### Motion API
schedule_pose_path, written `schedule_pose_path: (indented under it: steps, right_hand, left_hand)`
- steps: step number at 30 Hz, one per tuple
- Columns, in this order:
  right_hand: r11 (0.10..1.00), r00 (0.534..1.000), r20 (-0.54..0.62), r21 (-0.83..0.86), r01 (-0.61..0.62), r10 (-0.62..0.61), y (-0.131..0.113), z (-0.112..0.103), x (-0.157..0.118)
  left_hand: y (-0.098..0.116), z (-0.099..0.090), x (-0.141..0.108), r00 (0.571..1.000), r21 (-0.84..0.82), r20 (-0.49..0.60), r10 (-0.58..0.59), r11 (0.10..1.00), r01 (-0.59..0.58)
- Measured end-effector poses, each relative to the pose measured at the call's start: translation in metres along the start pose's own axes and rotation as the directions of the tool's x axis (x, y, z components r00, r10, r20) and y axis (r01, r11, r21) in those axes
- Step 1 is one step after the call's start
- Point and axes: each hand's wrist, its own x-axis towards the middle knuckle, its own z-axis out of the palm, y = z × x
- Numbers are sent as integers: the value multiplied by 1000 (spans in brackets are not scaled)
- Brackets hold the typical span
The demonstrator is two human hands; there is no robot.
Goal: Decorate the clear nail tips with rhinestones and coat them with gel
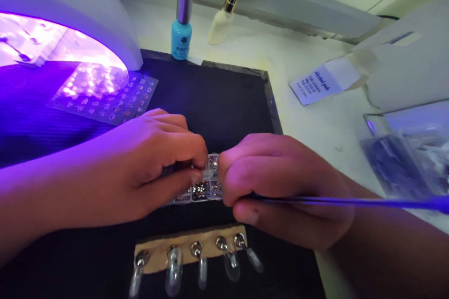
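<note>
Hands, two, bare, close together over one box without visibly meeting. Left hand [161, 154]: fingers curled, thumb and forefinger drawn in at the box; whether they pinch its edge or only rest on it cannot be told. Right hand [280, 177]: clamped on a long, thin, dark rod-like tool [315, 201], whose shaft runs out to the right; working tip not clearly seen.

Box, one: small, clear plastic, divided into compartments [207, 175], lying between the hands and partly covered by both. Contents: tiny glittering stones [199, 189], silver and dark, in the front compartments.

Strip, one: tan, ragged-edged [185, 243], with five round metal studs, each bearing a clear oval nail tip [173, 271]; set nearer the wearer than the box, untouched.

Support: black mat [228, 98] upon a whitish worktop [277, 60].

Surroundings: white arched lamp with violet glow [105, 14], left; transparent sheet of small stickers [133, 100], partly beneath it; turquoise bottle with silver cap [181, 39], upright at the mat's far edge; white carton printed "Alcohol pads" [317, 84], right.

Step in hand, by judgement: work at the box, probably reaching or sorting stones. Next move, by judgement: calls for the box kept level and steady, with light, fine control of the tool so the stones do not scatter.
</note>
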Motion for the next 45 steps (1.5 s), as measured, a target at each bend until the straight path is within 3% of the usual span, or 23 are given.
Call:
schedule_pose_path:
  steps: [3, 8, 13, 20, 29, 45]
  right_hand:
    - [1000, 1000, 3, -17, 4, -4, 0, -1, 0]
    - [995, 994, 59, 7, 95, -95, 7, -4, 2]
    - [987, 986, 46, 3, 161, -161, 12, -3, 3]
    - [998, 999, -16, 54, 32, -31, 3, 5, 2]
    - [999, 999, 30, 35, 40, -41, 5, 0, 2]
    - [998, 998, 14, 34, 59, -60, 8, 2, 3]
  left_hand:
    - [-1, 1, 1, 1000, 5, -7, 7, 1000, -7]
    - [-4, 5, 1, 991, 12, -131, 40, 999, -39]
    - [-3, 7, 0, 993, 33, -113, 45, 999, -42]
    - [-5, 5, 0, 995, 39, -92, 44, 998, -41]
    - [-5, 5, -1, 993, 38, -104, 51, 998, -48]
    - [-5, 6, 1, 991, 45, -120, 58, 998, -53]
